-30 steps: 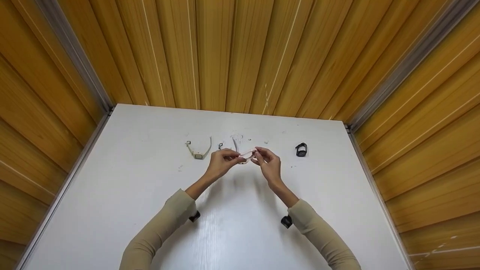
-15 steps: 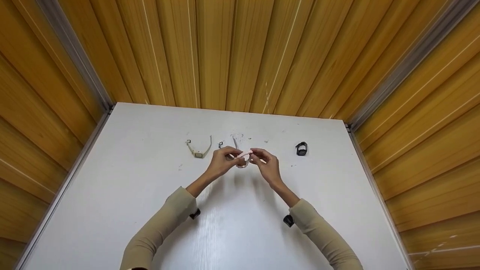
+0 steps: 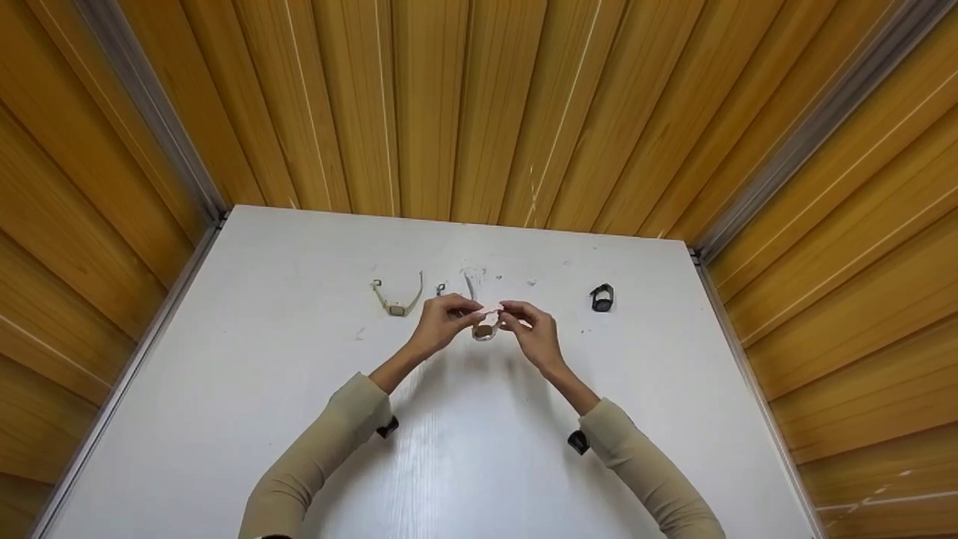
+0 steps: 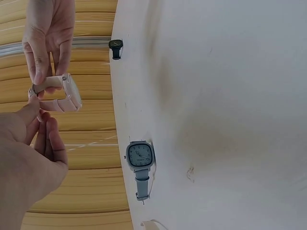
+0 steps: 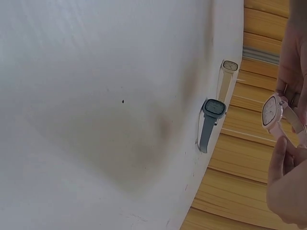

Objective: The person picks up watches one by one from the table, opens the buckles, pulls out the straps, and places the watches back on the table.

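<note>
A pink wristwatch is held in the air between both hands, its strap bent into a loop and its case hanging below the fingers in the head view. The left hand pinches one part of the strap between thumb and fingers. On the other side, the right hand pinches the strap too. From the left wrist view, the strap ends of the pink wristwatch meet at the fingertips near the buckle. The right wrist view shows its pale dial. Fingers partly hide the buckle, so whether it is fastened cannot be told.
On the white table, a blue-grey watch lies behind the left hand. A beige watch lies to its left with straps spread. Farther right stands a black watch, its strap looped. Wood-patterned walls enclose the table.
The hands have come slightly closer together, mainly the right hand moving left. The pink wristwatch's case has swung down toward the person and its loop now shows rounder.
</note>
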A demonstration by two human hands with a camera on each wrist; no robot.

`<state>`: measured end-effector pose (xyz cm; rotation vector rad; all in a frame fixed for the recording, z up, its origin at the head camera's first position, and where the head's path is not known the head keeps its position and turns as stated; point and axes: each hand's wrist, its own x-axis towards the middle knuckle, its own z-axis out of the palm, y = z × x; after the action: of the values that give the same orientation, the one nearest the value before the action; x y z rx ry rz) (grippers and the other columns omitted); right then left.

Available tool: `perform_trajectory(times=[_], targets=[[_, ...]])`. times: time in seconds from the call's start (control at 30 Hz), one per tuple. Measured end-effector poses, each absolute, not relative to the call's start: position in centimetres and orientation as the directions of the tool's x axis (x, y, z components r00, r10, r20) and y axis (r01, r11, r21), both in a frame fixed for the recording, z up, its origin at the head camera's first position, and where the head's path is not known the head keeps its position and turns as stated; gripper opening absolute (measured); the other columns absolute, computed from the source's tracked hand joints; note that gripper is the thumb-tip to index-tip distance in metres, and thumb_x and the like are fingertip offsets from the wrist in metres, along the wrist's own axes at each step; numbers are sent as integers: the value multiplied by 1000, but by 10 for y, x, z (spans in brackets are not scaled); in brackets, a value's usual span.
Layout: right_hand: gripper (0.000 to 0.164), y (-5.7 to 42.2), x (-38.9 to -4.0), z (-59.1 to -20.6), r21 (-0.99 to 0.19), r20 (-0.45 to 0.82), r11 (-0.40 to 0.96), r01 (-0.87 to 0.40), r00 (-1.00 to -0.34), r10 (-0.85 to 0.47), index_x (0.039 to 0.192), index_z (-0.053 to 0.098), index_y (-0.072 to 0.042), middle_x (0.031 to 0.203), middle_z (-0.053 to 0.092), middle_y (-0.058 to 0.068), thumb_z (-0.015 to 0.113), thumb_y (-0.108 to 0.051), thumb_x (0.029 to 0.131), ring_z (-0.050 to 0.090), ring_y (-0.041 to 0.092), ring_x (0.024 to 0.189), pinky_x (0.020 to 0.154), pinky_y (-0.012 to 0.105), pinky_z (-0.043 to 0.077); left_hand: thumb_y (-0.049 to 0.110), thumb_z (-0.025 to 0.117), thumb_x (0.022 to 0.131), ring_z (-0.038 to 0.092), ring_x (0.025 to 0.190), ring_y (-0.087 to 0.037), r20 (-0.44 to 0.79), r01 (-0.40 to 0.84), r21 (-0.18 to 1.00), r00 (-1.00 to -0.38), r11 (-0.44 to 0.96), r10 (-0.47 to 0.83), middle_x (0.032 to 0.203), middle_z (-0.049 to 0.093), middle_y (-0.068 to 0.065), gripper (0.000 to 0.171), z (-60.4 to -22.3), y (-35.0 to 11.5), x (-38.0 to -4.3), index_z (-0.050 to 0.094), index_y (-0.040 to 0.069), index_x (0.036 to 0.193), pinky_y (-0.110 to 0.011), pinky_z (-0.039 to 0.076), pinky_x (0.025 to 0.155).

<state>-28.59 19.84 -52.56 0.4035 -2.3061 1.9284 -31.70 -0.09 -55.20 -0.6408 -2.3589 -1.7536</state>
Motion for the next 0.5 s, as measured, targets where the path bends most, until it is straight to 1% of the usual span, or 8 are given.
perform_trajectory(times=[0.1,0.2,0.37,0.43,0.5], targets=[[25,198,-285,-525,-956,240,142,-258,-962,-127,118,64,18,116,67,35,63,11,94,64,55,109,86,32,62,12,78,90,69,82,-19,353,415,877,-898,241,264,96,77,-15,15,-552,-2,-316,80,0,99,-30,59,74],[24,199,-285,-527,-956,241,142,-258,-962,-128,118,64,18,117,66,38,63,11,95,63,56,110,86,32,62,12,77,90,70,84,-21,347,414,873,-898,257,270,95,77,-16,16,-552,-2,-317,80,-2,99,-26,59,73],[27,203,-294,-542,-957,231,151,-249,-964,-128,121,64,16,118,67,34,65,6,95,67,48,109,86,31,62,12,77,91,71,85,-24,331,401,878,-903,261,276,97,76,-16,16,-550,-1,-317,79,-1,100,-21,57,73],[29,205,-298,-549,-954,235,157,-255,-963,-134,122,64,14,118,69,30,66,4,95,68,43,107,86,31,62,13,77,91,71,84,-23,327,398,882,-903,252,280,97,76,-16,16,-550,-1,-316,79,0,101,-21,56,73],[29,206,-301,-553,-953,242,151,-264,-959,-149,123,65,13,118,70,28,66,3,95,69,41,107,87,32,62,14,78,91,69,83,-20,319,392,887,-902,245,289,97,76,-16,17,-550,0,-316,78,0,102,-18,55,72]])
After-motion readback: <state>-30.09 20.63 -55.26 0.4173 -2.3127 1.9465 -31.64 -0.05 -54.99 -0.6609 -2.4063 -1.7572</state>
